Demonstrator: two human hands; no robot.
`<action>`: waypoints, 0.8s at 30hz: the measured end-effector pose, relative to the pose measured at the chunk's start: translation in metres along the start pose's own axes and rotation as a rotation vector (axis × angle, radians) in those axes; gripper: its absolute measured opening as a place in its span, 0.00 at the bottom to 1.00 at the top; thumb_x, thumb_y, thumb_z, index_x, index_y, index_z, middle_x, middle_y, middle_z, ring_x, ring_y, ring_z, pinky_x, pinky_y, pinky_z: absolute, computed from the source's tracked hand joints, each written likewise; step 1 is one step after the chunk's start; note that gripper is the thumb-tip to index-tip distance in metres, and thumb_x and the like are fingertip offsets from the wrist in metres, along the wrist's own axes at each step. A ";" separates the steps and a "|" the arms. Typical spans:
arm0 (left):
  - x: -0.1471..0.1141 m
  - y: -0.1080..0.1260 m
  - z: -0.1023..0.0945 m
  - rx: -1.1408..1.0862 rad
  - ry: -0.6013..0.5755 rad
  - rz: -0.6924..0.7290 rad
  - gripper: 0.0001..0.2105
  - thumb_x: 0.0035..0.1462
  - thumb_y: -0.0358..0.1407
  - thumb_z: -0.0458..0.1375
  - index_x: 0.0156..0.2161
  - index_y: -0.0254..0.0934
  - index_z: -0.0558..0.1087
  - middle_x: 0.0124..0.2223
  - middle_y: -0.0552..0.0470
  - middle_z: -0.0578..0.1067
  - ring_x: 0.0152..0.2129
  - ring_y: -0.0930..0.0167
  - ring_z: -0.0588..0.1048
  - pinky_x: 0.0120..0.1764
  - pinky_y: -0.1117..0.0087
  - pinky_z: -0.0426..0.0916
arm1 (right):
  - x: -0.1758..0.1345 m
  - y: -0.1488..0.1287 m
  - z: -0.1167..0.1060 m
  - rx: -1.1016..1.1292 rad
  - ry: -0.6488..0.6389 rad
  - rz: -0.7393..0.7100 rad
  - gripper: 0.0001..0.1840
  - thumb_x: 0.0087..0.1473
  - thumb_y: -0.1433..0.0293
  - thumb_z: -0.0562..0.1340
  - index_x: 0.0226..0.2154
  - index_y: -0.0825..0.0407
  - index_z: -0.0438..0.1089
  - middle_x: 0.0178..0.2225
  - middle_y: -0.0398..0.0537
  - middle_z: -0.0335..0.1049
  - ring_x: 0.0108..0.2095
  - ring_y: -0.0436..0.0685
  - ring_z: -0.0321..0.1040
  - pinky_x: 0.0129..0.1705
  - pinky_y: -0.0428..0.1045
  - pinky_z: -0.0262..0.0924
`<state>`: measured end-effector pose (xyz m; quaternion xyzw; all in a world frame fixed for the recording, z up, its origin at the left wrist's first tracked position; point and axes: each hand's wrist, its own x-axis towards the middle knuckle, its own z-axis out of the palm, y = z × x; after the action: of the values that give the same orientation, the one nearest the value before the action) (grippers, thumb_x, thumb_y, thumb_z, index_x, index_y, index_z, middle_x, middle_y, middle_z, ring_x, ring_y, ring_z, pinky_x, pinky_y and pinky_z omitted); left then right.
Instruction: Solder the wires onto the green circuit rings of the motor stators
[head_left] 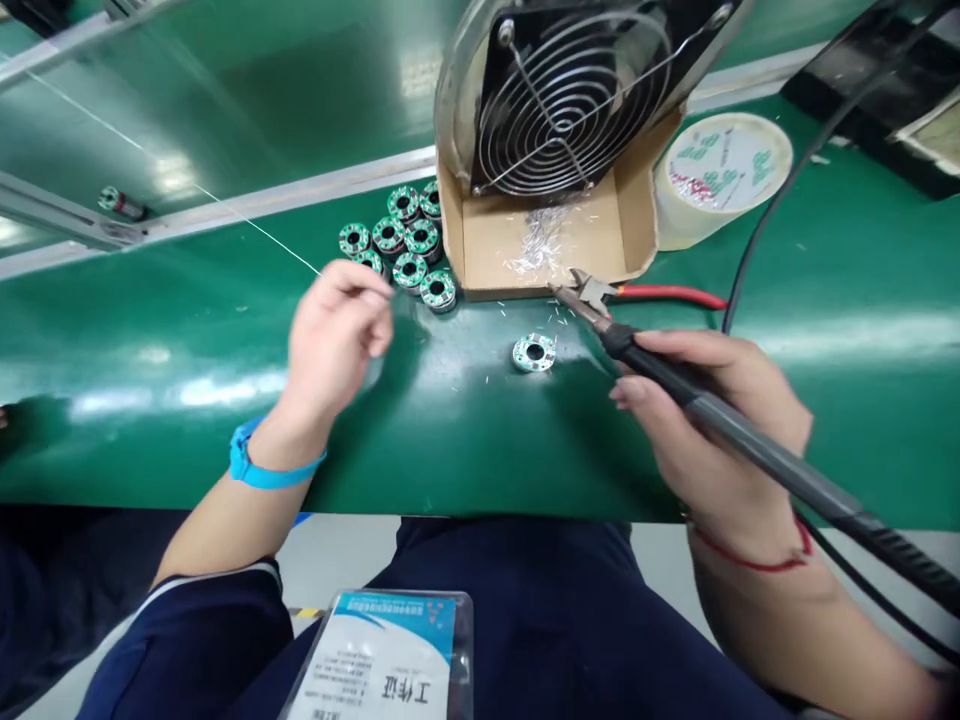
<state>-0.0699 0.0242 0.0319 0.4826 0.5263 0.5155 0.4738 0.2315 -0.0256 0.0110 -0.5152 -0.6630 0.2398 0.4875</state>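
Observation:
My right hand [720, 430] is wrapped round a soldering iron [697, 400], its tip up and to the left by the box's front edge. Between the pinched fingers of my left hand [337, 335] runs a thin solder wire [259, 228], stretching to the upper left. A ring-shaped part with a green circuit board [534, 353] lies on the green bench [450, 440] between my hands, touched by neither. Several similar ring-shaped parts [410, 270] stand grouped just beyond my left hand. Red-handled cutters [667, 293] lie behind the iron's tip, against the box.
An open cardboard box [487, 240] holds small metal clippings, with a fan and wire guard [562, 125] above it. Right of it stands a white tub [720, 185]. A black cable [757, 215] hangs at the right. One more part [121, 204] lies at far left.

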 end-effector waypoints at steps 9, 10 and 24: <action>-0.027 -0.020 0.061 0.388 -0.368 0.187 0.13 0.56 0.23 0.54 0.45 0.38 0.72 0.33 0.55 0.68 0.26 0.76 0.66 0.30 0.70 0.64 | -0.011 -0.001 -0.005 0.217 0.095 0.084 0.08 0.52 0.73 0.69 0.37 0.52 0.78 0.23 0.43 0.74 0.19 0.51 0.71 0.17 0.44 0.59; -0.027 -0.021 0.061 0.390 -0.361 0.186 0.13 0.56 0.23 0.54 0.45 0.38 0.72 0.33 0.55 0.68 0.26 0.76 0.66 0.30 0.70 0.64 | -0.011 -0.002 -0.004 0.222 0.087 0.091 0.08 0.52 0.73 0.69 0.37 0.52 0.78 0.23 0.44 0.74 0.19 0.51 0.71 0.17 0.44 0.59; -0.025 -0.020 0.072 0.504 -0.355 0.146 0.12 0.57 0.24 0.54 0.42 0.39 0.74 0.36 0.51 0.71 0.30 0.71 0.70 0.35 0.66 0.69 | -0.007 0.001 -0.006 0.129 0.045 0.021 0.09 0.50 0.70 0.71 0.37 0.53 0.79 0.23 0.46 0.73 0.22 0.52 0.73 0.16 0.45 0.57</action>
<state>0.0034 0.0053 0.0109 0.7036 0.5107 0.3091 0.3854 0.2372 -0.0326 0.0103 -0.4948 -0.6295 0.2756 0.5319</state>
